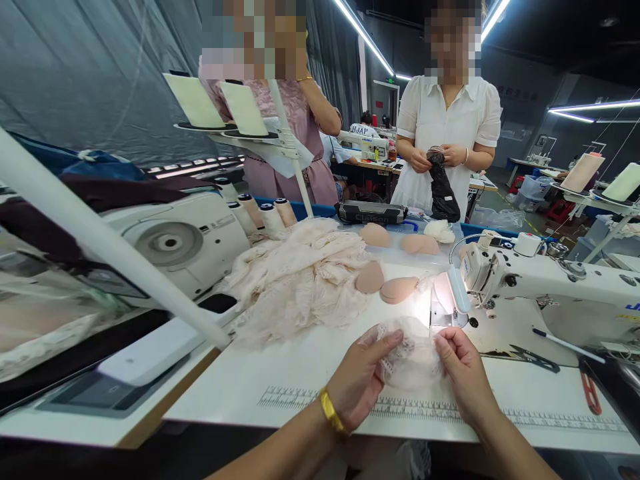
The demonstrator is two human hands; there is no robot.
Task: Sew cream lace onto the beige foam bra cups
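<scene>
A sheer cream lace piece (413, 363) is stretched between my two hands, just in front of the sewing machine's lit needle area. My left hand (363, 370), with a gold bracelet at the wrist, grips its left side with the thumb on top. At the other side, my right hand (463, 363) pinches the fabric's edge between thumb and fingers. Behind them stands the white sewing machine (505, 273) with its lamp on. Beige cup pads (370, 277) lie on the table beyond my hands, close to a heap of cream lace fabric (305, 280).
Thread snips (535, 358), a white-handled tool (567, 345) and an orange-red tool (591, 393) lie at the right. A printed ruler (415, 408) runs along the table's front. Thread cones (273, 217) stand behind the fabric heap. Two people stand across the table, one holding a black bag (440, 187).
</scene>
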